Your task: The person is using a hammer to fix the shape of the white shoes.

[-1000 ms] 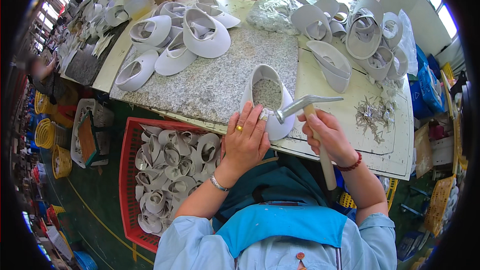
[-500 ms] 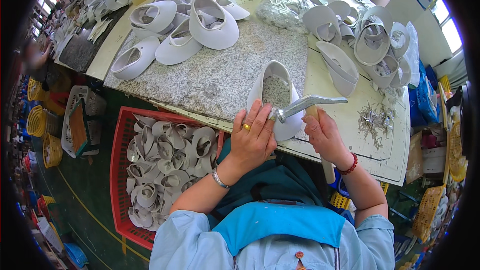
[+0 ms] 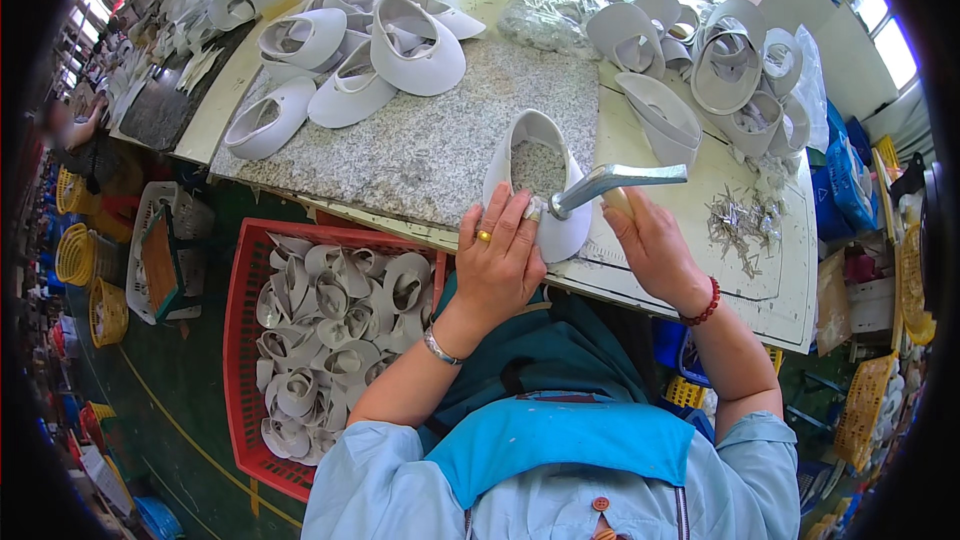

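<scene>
A white shoe upper (image 3: 566, 242) lies at the near edge of the work table, its oval opening showing the stone slab beneath. My left hand (image 3: 500, 270), with a ring and a bracelet, grips the left side of the upper, fingers close together and fingertips by the rim. In my right hand (image 3: 655, 252), closed around its handle, is a hammer (image 3: 620, 177). The hammer's round face is against or just over the upper, right beside my left fingertips; its long tapered end points right. What lies under the face is hidden.
More white uppers (image 3: 418, 50) stand on the granite slab (image 3: 420, 155), and others (image 3: 728, 65) are piled at the back right. Loose metal nails or pins (image 3: 742, 225) lie on the right. A red basket (image 3: 240, 340) full of white pieces is at my left.
The view has shifted slightly. My right hand has turned a little, and the handle's lower end, seen below it before, is now hidden. Both hands keep their hold.
</scene>
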{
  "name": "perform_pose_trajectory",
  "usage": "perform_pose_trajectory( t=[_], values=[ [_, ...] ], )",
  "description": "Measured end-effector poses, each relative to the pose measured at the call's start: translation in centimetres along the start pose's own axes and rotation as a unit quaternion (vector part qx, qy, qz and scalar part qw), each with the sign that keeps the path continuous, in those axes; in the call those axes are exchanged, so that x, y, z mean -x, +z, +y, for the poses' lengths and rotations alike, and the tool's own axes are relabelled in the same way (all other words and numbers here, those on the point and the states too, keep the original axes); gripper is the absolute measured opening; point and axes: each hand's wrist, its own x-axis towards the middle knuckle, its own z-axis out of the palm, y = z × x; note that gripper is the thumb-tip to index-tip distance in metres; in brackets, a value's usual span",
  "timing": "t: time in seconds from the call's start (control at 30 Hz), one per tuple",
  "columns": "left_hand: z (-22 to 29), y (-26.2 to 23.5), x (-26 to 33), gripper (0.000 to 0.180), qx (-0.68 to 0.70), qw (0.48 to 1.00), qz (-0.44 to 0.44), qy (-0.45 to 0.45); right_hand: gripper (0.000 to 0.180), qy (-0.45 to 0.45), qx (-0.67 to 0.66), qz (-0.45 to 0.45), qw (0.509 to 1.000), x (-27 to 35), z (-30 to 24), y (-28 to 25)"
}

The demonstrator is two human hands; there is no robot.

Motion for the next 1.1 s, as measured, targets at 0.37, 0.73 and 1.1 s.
perform_pose_trajectory(
  t=[0.37, 0.73, 1.1],
  values=[
    [0.2, 0.1, 0.1, 0.033, 0.002, 1.000, 0.004, -0.003, 0.025, -0.053, 0.153, -0.005, 0.987, 0.4, -1.0, 0.9],
    [0.1, 0.2, 0.0, 0.034, -0.002, 1.000, 0.014, -0.001, 0.022, -0.173, 0.329, -0.056, 0.927, -0.3, -0.7, -0.7],
    [0.5, 0.3, -0.2, 0.038, -0.012, 1.000, 0.004, -0.003, 0.019, -0.113, 0.250, -0.006, 0.961, 0.6, -1.1, 0.4]
  ],
)
